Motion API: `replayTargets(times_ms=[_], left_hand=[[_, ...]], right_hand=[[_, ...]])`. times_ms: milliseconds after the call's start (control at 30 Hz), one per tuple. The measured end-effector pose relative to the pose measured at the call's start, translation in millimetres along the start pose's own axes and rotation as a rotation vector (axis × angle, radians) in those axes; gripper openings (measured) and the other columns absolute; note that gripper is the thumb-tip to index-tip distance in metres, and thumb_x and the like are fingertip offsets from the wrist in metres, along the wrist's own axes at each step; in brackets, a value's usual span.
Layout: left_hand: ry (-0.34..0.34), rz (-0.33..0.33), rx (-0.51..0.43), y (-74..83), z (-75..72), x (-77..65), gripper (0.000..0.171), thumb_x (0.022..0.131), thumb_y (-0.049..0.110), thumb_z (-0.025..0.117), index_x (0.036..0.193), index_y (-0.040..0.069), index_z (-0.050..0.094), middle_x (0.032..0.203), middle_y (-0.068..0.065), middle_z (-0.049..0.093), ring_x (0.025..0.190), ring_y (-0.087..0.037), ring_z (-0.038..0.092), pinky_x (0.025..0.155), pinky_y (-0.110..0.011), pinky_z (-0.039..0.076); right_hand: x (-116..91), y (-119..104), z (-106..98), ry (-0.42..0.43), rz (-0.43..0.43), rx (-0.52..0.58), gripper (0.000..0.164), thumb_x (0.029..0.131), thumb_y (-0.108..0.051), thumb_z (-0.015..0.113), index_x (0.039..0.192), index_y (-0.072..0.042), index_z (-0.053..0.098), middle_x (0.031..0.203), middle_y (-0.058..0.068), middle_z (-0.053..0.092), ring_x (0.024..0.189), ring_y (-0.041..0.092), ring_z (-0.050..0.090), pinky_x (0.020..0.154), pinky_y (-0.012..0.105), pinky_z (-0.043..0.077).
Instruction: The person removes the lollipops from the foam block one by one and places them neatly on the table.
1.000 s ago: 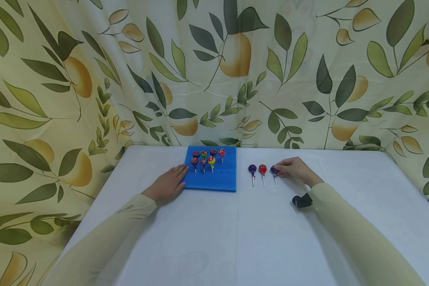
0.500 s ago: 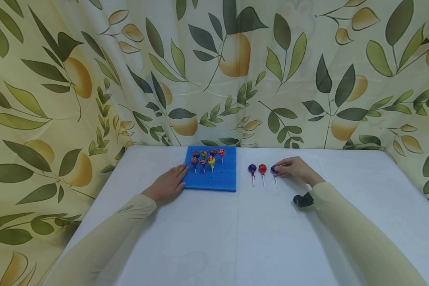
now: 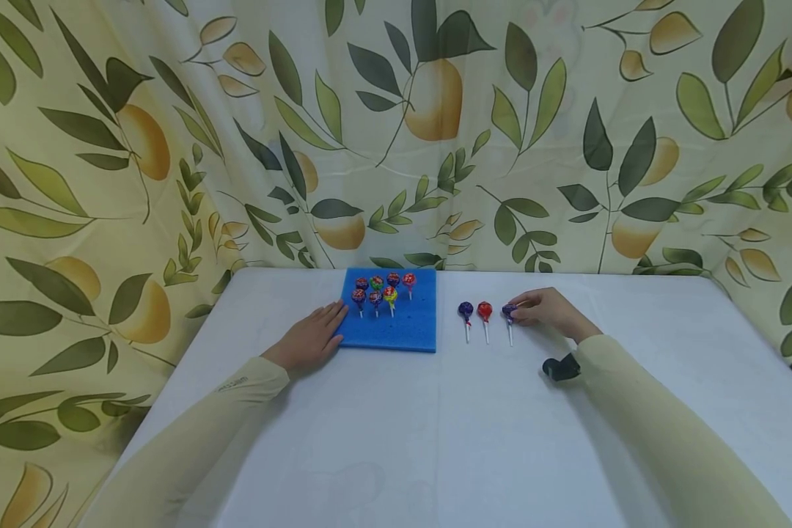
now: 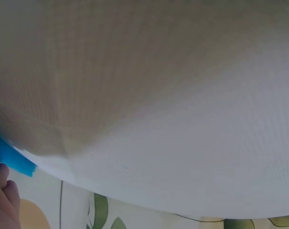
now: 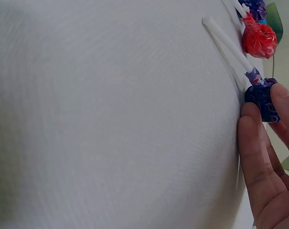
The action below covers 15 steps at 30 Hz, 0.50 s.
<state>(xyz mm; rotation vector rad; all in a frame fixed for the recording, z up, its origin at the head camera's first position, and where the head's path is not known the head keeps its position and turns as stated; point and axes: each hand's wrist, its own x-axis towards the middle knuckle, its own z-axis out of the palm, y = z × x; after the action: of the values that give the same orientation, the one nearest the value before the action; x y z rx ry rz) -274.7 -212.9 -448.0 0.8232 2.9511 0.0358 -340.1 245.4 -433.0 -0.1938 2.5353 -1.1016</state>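
Note:
On the right of the table, my right hand [image 3: 546, 311] pinches the head of a purple-wrapped lollipop [image 5: 262, 101] between thumb and fingers; its white stick points toward me. Left of it lie a red lollipop [image 3: 485, 311] and another purple lollipop [image 3: 465, 311], side by side. My left hand [image 3: 309, 339] lies flat with its fingertips touching the left edge of a blue foam board [image 3: 409, 334]. Several lollipops [image 3: 376, 297] in mixed wrappers stand upright in the board's back left part, in two rows. In the left wrist view only a few fingers show beside the blue board.
A white cloth covers the table [image 3: 396, 440]. Behind and to the left hangs a curtain [image 3: 396, 183] with fruit and leaf print. A small black device [image 3: 561, 367] sits at the right wrist.
My right hand has shifted very slightly to the right, and the pinched purple lollipop has moved with it, a little away from the red one. The left hand stays put.

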Motion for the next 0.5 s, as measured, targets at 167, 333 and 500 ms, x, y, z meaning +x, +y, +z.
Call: replayTargets(times_ms=[167,333,500], left_hand=[[0.013,0.01,0.012,-1.2,1.0,0.4,0.06,0.101,0.036,0.033,0.148,0.0,0.021,0.156,-0.017,0.02,0.145,-0.032,0.02,0.118,-0.044,0.02],[0.023,0.013,0.007,-0.4,1.3,-0.1,0.06,0.101,0.035,0.034,0.148,0.0,0.022,0.156,-0.017,0.021,0.145,-0.031,0.021,0.118,-0.044,0.021],[0.02,0.01,0.004,0.2,0.3,-0.9,0.06,0.101,0.035,0.033,0.148,0.0,0.022,0.156,-0.017,0.021,0.145,-0.031,0.021,0.118,-0.044,0.02]], right_hand=[[-0.2,-3.7,2.8,0.02,0.005,0.001,0.041,0.09,-0.018,0.064,0.124,0.003,0.058,0.119,0.025,0.06,0.085,0.011,0.064,0.092,0.038,0.05],[0.9,-5.3,5.6,0.037,0.013,-0.009,0.04,0.09,-0.018,0.063,0.125,0.002,0.058,0.117,0.023,0.061,0.082,0.011,0.062,0.087,0.033,0.049],[2.4,-4.2,6.1,0.035,0.0,-0.002,0.04,0.09,-0.018,0.063,0.125,0.002,0.058,0.119,0.024,0.06,0.084,0.012,0.062,0.086,0.03,0.05]])
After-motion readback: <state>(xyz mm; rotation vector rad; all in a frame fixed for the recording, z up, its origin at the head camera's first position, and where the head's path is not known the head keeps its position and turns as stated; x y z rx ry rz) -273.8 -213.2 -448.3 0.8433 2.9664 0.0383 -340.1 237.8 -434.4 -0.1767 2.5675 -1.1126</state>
